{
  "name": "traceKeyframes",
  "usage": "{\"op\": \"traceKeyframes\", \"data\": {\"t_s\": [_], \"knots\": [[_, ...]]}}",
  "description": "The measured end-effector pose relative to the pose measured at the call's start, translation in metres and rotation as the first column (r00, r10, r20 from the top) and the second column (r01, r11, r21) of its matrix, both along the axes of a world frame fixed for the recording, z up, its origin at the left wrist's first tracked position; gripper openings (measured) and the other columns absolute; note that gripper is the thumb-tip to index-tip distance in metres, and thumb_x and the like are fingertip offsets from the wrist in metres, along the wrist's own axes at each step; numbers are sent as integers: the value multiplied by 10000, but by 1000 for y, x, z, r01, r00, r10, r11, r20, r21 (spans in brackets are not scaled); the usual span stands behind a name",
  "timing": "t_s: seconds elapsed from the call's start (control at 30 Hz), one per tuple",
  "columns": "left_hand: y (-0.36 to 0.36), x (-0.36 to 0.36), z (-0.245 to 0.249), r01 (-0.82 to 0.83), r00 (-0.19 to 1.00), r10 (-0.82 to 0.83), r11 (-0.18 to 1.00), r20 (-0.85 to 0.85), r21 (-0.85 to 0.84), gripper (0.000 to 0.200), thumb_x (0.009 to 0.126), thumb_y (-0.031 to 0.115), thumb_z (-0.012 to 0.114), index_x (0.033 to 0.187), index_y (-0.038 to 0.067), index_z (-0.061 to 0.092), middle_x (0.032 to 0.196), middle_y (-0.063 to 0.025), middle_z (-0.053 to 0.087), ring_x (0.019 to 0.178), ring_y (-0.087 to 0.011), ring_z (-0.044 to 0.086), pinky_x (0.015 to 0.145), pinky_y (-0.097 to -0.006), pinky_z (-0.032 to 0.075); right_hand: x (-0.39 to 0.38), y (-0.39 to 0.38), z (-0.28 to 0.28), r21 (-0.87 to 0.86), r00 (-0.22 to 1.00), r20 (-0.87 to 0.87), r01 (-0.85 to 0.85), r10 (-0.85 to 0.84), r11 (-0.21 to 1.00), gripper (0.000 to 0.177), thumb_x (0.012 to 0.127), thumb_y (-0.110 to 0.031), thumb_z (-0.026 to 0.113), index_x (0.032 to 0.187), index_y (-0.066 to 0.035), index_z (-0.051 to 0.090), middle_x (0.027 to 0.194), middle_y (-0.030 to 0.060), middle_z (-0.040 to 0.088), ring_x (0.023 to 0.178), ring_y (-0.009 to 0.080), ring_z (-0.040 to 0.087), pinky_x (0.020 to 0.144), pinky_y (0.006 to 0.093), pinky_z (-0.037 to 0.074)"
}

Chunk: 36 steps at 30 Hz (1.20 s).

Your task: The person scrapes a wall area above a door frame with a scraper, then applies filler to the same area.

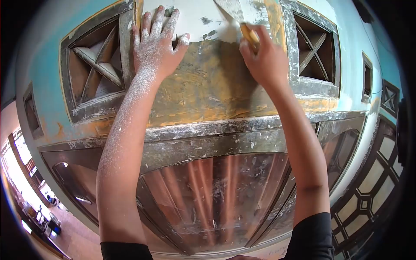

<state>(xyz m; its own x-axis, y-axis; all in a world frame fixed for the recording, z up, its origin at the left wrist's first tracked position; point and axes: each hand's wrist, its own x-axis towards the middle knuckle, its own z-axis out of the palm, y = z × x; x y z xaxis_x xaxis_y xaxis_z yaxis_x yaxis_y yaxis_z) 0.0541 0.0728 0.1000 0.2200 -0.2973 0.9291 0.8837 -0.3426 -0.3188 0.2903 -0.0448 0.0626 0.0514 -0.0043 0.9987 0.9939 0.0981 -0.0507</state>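
My left hand (157,45) lies spread against the wall, its fingers apart and dusted with white powder that runs down the forearm. In my right hand (268,58) is a putty knife (233,12), gripped by its yellowish wooden handle. The blade points up and to the left, over the white coat. Between and above both hands is a white painted patch (197,26) with dark bare spots. Below it the wall panel (203,86) is brown and ochre, rough and scraped. Whether the blade edge touches the wall is hard to tell.
Wooden vent frames with crossed bars flank the panel, a left one (93,65) and a right one (314,47). Beneath runs a worn wooden beam (212,134) above a glass window (216,195) with reddish curtains. A dark door (368,190) stands at right; cluttered floor (73,234) shows lower left.
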Motion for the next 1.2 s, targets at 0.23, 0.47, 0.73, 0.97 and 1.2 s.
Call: {"op": "traceKeyframes", "data": {"t_s": [0.23,0.47,0.73,0.97,1.2], "knots": [[-11,3,-32,7,1000,-5,993,23,-115,697,1012,496,493,1625,237,285,1701,-92,211,1571,-339,157,1262,-583,110,-17,-10,-3,-42,1000,-7,-22,21,999,371,946,-403,612,1250,-194,580,780,162,723,745,404,707,671,522,543],[-14,5,-36,22,999,-16,989,36,-147,703,1010,488,497,1624,225,280,1702,-93,194,1576,-336,133,1264,-587,104,-26,-7,51,0,998,-8,60,-60,998,396,943,-419,589,1277,-206,583,819,162,732,798,400,715,709,529,537],[-17,4,-37,14,1000,-9,985,29,-173,719,1004,517,483,1629,233,268,1706,-86,184,1581,-320,119,1273,-567,80,-28,-5,54,-25,997,-11,80,-80,996,425,929,-417,585,1286,-186,594,845,163,739,825,390,723,734,522,546],[-15,1,-38,35,999,-34,985,8,-166,723,998,506,487,1630,231,267,1707,-89,181,1582,-318,115,1274,-562,79,-43,-13,68,-47,999,-19,28,-29,998,455,946,-381,587,1327,-134,556,905,215,728,874,426,706,767,542,532],[-16,2,-37,20,1000,-18,985,11,-173,727,1001,507,482,1632,222,258,1708,-91,180,1580,-330,120,1269,-572,83,-26,-4,76,18,984,30,177,-177,984,440,951,-438,563,1320,-199,583,850,157,742,838,394,723,734,520,549]]}}
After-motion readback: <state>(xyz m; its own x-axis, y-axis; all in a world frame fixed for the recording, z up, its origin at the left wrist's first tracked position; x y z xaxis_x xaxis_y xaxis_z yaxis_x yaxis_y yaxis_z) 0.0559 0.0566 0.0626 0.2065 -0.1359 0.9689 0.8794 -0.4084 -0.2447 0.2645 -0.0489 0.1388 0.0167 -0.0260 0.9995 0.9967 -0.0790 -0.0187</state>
